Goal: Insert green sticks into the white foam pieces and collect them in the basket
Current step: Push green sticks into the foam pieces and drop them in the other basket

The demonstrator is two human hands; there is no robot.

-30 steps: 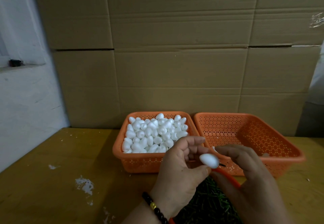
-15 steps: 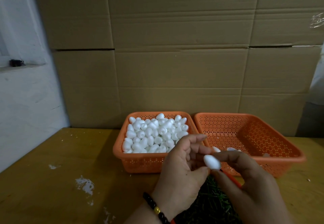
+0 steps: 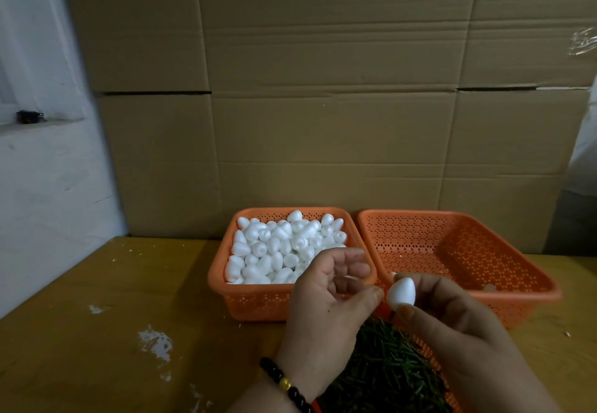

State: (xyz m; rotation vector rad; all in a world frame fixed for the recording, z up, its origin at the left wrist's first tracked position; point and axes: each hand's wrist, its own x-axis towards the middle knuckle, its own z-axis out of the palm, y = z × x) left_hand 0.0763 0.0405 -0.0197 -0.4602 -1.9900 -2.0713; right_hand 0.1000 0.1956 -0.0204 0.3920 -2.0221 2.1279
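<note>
While the right hand [image 3: 452,322] pinches the foam egg [image 3: 401,294], the empty, loosely curled left hand [image 3: 329,302] should steady it, keeping any stick centred.

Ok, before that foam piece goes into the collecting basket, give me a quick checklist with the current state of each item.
1. Foam piece held: ok, pinched by the right hand.
2. Green stick seated in it: cannot tell, no stick shows.
3. Left hand out of the way: not ok, its thumb is right beside the piece.
4. Right basket has room: ok, only a few pieces inside.
5. Foam supply in left basket: ok, plenty.
6. Green sticks within reach: ok, piled under the hands.
</note>
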